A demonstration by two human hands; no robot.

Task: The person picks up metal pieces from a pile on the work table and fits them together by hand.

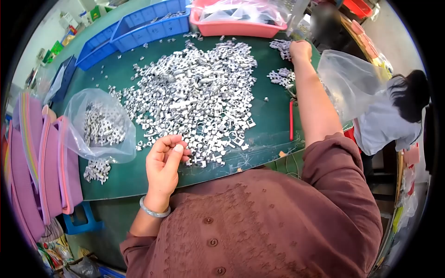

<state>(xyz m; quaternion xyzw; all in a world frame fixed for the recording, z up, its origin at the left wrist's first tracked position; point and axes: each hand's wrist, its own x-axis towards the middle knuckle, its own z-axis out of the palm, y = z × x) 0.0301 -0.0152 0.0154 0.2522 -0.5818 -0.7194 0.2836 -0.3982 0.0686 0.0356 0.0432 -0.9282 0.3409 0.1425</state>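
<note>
A large heap of small silvery metal parts [199, 92] spreads over the green table [269, 120]. At the heap's near edge is my left hand [164, 162], its fingers curled and the thumb laid against them; anything inside is too small to make out. My right arm reaches far forward. My right hand [301, 50] is closed beside a small cluster of metal parts [280, 47], and its fingertips are hidden from me. A second cluster of parts [281, 77] lies just nearer, close to a tool with a red handle [291, 120].
A clear bag of metal parts [104, 125] stands at the left, near purple padded items [51, 162]. Blue bins [150, 28] and a pink tray [238, 28] line the back. Another clear bag [350, 83] and a person [391, 116] are at the right.
</note>
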